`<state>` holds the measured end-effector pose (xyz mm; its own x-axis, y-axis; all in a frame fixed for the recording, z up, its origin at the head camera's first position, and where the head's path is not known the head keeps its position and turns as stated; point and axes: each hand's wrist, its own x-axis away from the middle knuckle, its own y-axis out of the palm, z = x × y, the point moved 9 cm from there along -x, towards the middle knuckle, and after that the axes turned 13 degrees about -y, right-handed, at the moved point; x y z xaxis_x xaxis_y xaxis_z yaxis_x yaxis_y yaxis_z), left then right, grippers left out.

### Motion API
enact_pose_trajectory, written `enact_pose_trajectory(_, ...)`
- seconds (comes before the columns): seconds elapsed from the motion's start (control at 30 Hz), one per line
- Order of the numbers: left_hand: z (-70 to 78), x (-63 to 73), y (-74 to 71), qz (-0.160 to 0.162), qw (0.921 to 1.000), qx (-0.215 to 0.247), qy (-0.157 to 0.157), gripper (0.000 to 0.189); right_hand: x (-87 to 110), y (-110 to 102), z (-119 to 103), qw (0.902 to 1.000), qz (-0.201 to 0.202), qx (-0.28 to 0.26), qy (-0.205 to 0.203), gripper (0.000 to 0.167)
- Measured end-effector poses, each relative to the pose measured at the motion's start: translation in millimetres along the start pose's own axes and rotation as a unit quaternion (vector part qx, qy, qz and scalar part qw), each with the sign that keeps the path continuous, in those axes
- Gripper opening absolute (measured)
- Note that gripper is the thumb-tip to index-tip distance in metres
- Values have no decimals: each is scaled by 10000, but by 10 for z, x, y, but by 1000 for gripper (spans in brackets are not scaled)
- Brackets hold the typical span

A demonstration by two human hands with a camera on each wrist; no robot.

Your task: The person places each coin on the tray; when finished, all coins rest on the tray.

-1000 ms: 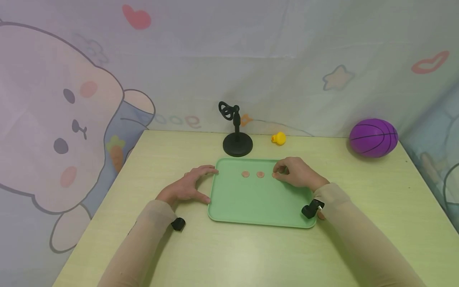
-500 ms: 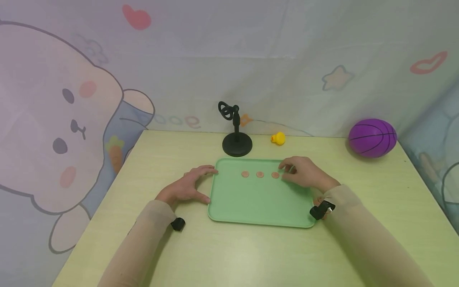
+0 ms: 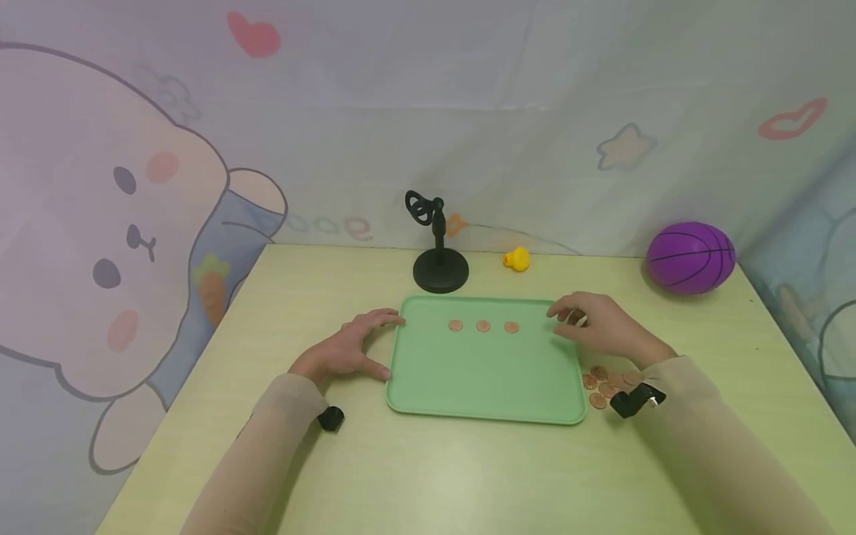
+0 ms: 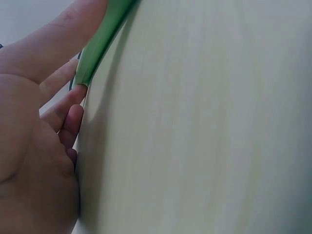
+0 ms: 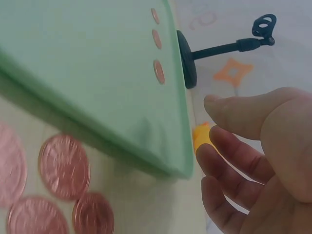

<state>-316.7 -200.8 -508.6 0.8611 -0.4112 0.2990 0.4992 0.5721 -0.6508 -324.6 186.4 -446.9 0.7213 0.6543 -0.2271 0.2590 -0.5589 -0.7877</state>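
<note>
Three copper coins lie in a row near the far edge of a green tray (image 3: 484, 371): a left coin (image 3: 455, 325), a middle coin (image 3: 483, 325) and a right coin (image 3: 511, 327). My left hand (image 3: 344, 348) rests at the tray's left edge, thumb and fingers spread against the rim. Over the tray's far right corner is my right hand (image 3: 598, 323), fingers loosely bent and nothing between them, as the right wrist view also shows. Several more copper coins (image 5: 64, 166) lie loose on the table just right of the tray, partly hidden by the wrist camera in the head view.
Behind the tray stands a black stand (image 3: 441, 270) with a round base. A small yellow toy (image 3: 517, 258) is to its right. A purple ball (image 3: 691, 258) sits at the table's back right, before a printed cloth backdrop (image 3: 481, 148).
My right hand has let go of the right coin and moved right, off the row. The loose coins beside the tray have come into sight. My left hand has stayed put.
</note>
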Motion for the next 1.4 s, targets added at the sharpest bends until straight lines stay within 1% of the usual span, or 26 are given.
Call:
enact_pose_trajectory(0.17,-17,-8,8,-9,10000,-8,-30,95,177,-73,98,9998,16,-45,187,23)
enact_pose_trajectory(0.33,-18,-6,2,11,10000,-45,-56,95,301,-131,173,9997,26,93,234,22)
enact_pose_trajectory(0.5,-19,5,8,-22,10000,17,-68,95,423,-145,244,9993,-29,222,295,20)
enact_pose_trajectory(0.63,-24,16,6,-16,10000,50,-73,94,524,-127,302,9988,-185,177,425,20)
enact_pose_trajectory(0.8,-22,21,-2,4,10000,24,-59,95,633,-44,341,9957,-656,-206,619,23)
enact_pose_trajectory(0.87,-25,20,-6,3,10000,24,-69,95,654,-17,326,9944,-811,-337,588,26)
enact_pose_trajectory(0.93,-25,23,-9,4,10000,20,-69,95,670,-6,318,9934,-878,-418,606,27)
enact_pose_trajectory(1.17,-30,27,-6,-2,10000,22,-96,95,695,2,281,9916,-908,-626,669,35)
enact_pose_trajectory(1.3,-30,31,-7,-2,9999,46,-89,95,698,24,273,9902,-955,-770,672,35)
enact_pose_trajectory(1.4,-21,32,-7,-2,10000,44,-60,94,686,32,284,9908,-950,-713,651,34)
